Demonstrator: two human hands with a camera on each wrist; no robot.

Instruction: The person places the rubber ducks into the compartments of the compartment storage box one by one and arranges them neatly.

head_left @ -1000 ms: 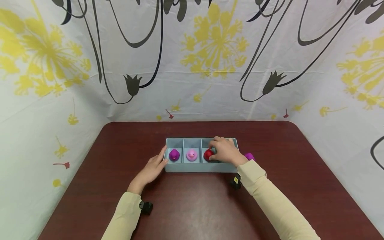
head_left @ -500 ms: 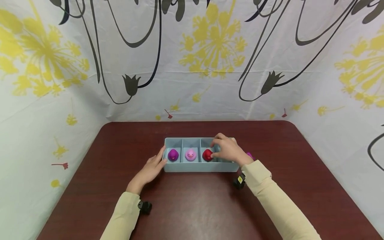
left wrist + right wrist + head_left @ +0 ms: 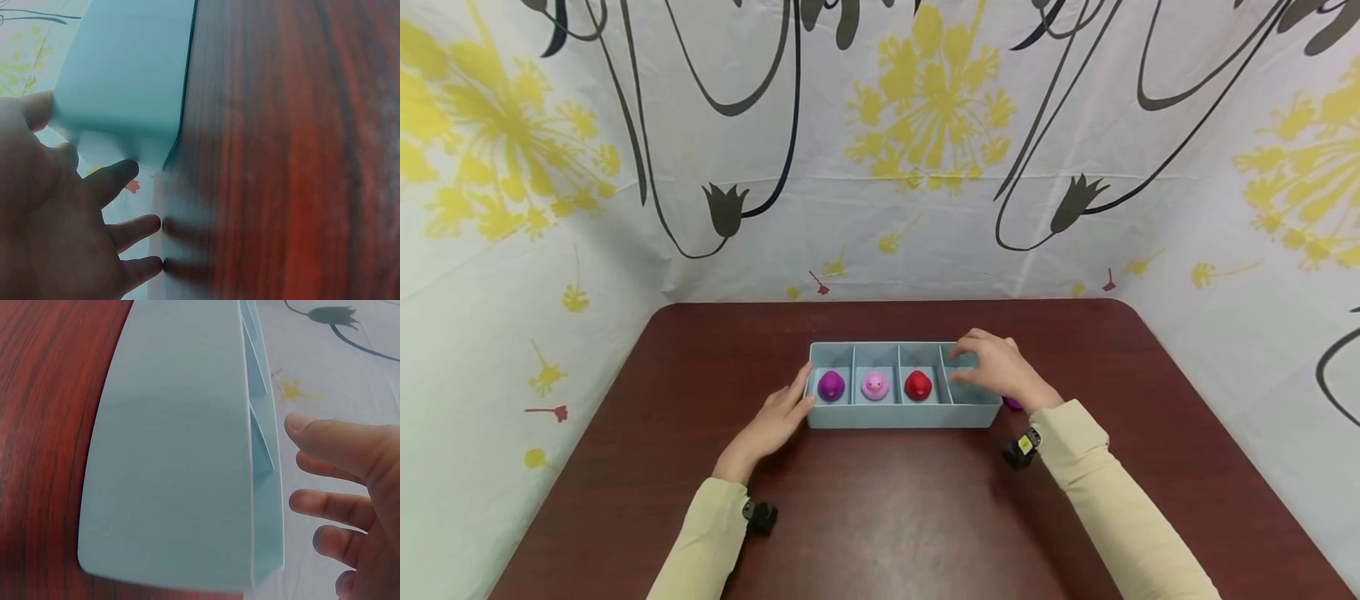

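A light blue box (image 3: 898, 417) with several compartments in a row stands on the table. From the left, its compartments hold a purple rubber duck (image 3: 831, 386), a pink rubber duck (image 3: 875, 385) and a red rubber duck (image 3: 917, 386). My left hand (image 3: 775, 423) touches the box's left end, fingers fairly straight, as the left wrist view also shows. Above the rightmost compartment is my right hand (image 3: 997, 367), fingers loosely bent and holding nothing. Another purple object (image 3: 1012, 403) lies beyond the box's right end, mostly hidden by the right hand and wrist.
The dark reddish-brown table (image 3: 880, 517) reaches back to a pale patterned cloth (image 3: 940, 242) that hangs behind it and at both sides. A small black camera is on each wrist, the left camera (image 3: 762, 517) and the right camera (image 3: 1021, 448).
My right hand has let go of the red duck and moved right, over the rightmost compartment. The red duck stays in the third compartment. My left hand keeps its place at the box's end.
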